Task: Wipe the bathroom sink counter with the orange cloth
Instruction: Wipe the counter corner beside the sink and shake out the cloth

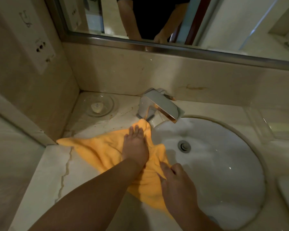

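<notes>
The orange cloth (100,150) lies spread on the marble counter (45,172) to the left of the round white sink (223,164), its far tip touching the base of the chrome faucet (158,105). My left hand (135,145) rests flat on the cloth, palm down, fingers pointing at the faucet. My right hand (175,179) pinches the cloth's near right edge at the sink's rim. The cloth's near corner hangs toward the counter's front edge, partly hidden under my arms.
A clear glass soap dish (99,105) with a small piece of soap stands in the back left corner. A wall with a socket plate (40,47) closes the left side. A mirror (173,19) runs above the backsplash. A glass tray (265,125) sits right of the sink.
</notes>
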`<state>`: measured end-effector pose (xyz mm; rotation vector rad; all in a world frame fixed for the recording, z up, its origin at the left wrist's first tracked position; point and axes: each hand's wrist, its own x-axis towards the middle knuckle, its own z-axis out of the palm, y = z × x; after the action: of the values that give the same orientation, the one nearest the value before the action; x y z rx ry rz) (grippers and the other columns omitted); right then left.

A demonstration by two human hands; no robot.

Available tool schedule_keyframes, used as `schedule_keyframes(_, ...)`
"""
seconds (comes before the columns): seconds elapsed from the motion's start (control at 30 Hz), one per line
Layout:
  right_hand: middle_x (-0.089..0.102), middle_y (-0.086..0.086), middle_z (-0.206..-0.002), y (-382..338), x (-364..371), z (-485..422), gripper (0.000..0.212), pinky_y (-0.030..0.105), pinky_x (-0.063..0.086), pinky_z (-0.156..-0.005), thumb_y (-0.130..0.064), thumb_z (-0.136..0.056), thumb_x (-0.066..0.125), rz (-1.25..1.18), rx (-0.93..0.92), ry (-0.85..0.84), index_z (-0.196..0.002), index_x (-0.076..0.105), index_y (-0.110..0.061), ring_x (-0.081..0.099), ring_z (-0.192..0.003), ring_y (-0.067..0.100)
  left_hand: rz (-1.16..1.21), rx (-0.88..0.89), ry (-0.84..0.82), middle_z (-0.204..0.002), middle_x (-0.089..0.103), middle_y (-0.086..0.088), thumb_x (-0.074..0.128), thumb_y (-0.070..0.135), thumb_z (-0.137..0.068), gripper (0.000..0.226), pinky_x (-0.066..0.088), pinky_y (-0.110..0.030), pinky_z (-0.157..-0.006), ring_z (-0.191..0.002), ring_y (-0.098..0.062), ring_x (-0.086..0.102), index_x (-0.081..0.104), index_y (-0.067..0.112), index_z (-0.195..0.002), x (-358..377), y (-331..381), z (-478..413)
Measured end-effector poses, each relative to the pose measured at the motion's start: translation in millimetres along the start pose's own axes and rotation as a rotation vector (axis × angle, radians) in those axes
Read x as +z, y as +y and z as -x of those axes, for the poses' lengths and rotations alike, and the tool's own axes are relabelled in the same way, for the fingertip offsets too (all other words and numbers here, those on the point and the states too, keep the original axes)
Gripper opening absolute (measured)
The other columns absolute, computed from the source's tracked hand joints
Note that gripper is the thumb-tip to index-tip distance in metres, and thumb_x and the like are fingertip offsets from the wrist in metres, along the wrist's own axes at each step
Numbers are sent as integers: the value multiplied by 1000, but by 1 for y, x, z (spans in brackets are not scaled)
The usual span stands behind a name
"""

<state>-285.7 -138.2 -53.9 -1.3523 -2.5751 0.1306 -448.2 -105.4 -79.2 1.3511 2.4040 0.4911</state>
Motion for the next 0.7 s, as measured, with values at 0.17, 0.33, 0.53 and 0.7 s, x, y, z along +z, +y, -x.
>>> schedule_keyframes(0.17, 53, -2, -69, 11, -16, 11, 41, 22, 38, -36, -29, -59, 62, 6, 2, -16, -99, 68, -26, 55, -48, 15, 76, 4, -23, -157, 15, -7, 22, 22, -100, 46, 10, -39, -117, -146, -23, 6, 24, 10, -144, 9, 24, 9)
schedule_keyframes(0.33, 53, 2, -71, 27, -33, 21, 36, 27, 40, -35, -34, -69, 60, -21, 30, 50, -103, 62, -27, 58, -52, 20, 465, -72, -272, -116, 61, -12, 31, 26, -98, 35, 43, -28, -97, -113, -25, 55, 53, 12, -122, 15, 59, 32)
schedule_keyframes(0.53, 60, 5, -74, 67, -82, 39, 40, 29, 49, -45, -41, -72, 44, -12, 100, 44, -100, 67, -23, 65, -62, 28, 762, -44, -111, -101, 67, -19, 29, 42, -84, 51, 44, -32, -81, -98, -32, 60, 61, 4, -99, 21, 108, 68)
schedule_keyframes(0.7, 58, 2, -102, 103, -147, 34, 70, 29, 41, -78, -43, -79, 59, -347, 421, -131, -141, 37, -21, 55, -95, 21, 779, 156, 152, -99, 63, -20, 35, 26, -98, 34, 43, -34, -77, -90, -27, 57, 56, 0, -99, -56, 154, 51)
